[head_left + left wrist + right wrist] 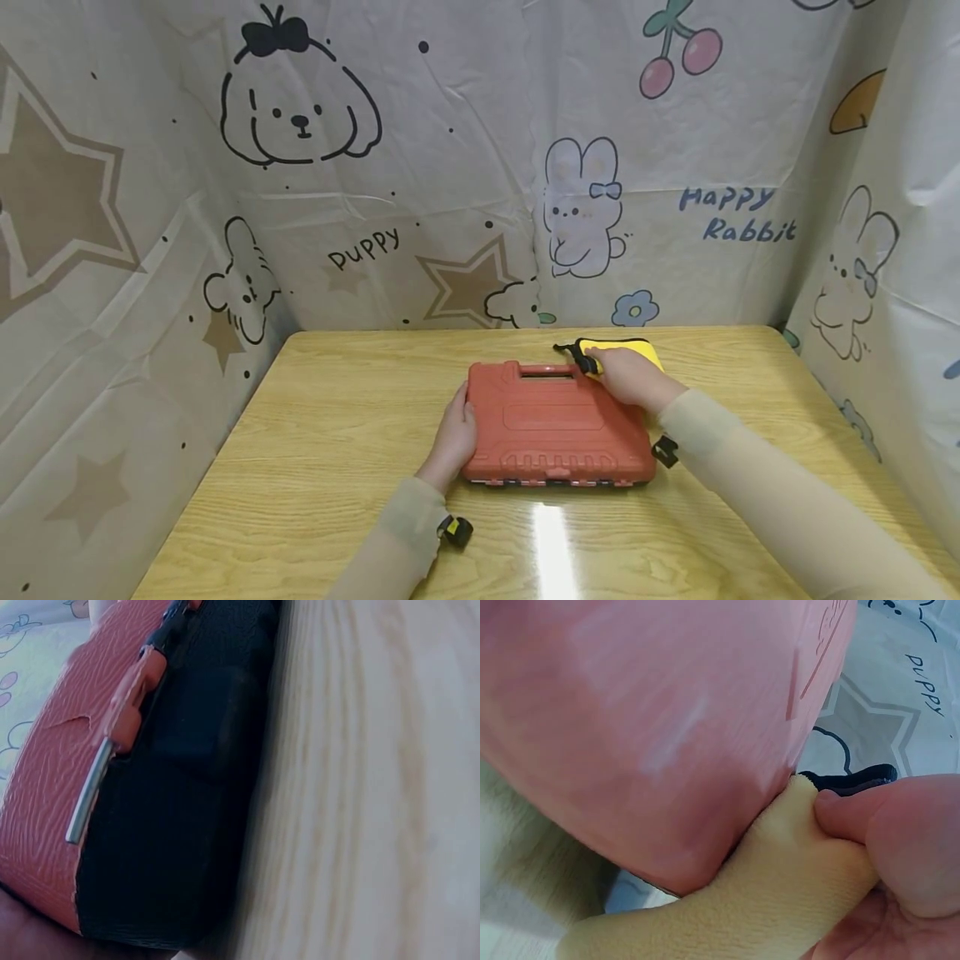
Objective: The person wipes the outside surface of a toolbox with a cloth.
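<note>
Red case (558, 425), long axis left to right between 2 hands: left hand (453, 433) grips its left end, nearer right hand (633, 379) pinches yellow cloth (636, 346) against its far right corner.

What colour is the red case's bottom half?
The bottom half is black; the left wrist view shows it best.

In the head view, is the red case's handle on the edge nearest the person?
No, the handle lies along the far edge of the red case, on the side toward the patterned backdrop.
</note>
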The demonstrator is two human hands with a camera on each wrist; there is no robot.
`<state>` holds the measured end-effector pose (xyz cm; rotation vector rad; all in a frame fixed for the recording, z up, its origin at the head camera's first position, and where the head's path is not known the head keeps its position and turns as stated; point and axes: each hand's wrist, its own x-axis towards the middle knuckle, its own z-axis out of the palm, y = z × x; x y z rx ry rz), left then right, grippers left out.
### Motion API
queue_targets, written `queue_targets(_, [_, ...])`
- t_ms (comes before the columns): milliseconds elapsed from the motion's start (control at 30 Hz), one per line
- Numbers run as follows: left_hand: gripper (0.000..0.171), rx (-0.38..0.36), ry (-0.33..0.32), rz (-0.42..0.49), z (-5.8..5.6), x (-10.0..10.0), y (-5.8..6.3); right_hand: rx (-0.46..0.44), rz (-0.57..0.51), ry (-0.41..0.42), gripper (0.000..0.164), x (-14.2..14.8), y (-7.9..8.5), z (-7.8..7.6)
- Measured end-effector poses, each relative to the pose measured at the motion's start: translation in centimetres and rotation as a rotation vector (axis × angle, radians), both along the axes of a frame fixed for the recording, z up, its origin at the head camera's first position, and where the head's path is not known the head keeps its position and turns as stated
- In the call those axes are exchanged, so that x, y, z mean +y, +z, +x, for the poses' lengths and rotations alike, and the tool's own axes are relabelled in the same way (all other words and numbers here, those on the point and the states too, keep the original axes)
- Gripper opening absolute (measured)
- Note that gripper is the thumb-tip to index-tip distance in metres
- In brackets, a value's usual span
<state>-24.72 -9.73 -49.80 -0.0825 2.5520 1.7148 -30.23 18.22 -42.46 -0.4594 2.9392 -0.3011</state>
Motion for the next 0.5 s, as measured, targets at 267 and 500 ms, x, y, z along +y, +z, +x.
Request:
queue_targets(267, [0.052,-0.001,0.007,0.005,-0.1,0.1,-0.2,-0.003,-0.013,0.01,0.047,0.0,-0.2,0.4])
queue_targets(500, [0.052,-0.005,0.008,0.002,0.0,0.2,-0.2,0.005,0.012,0.049,0.054,0.3,-0.4,2.0])
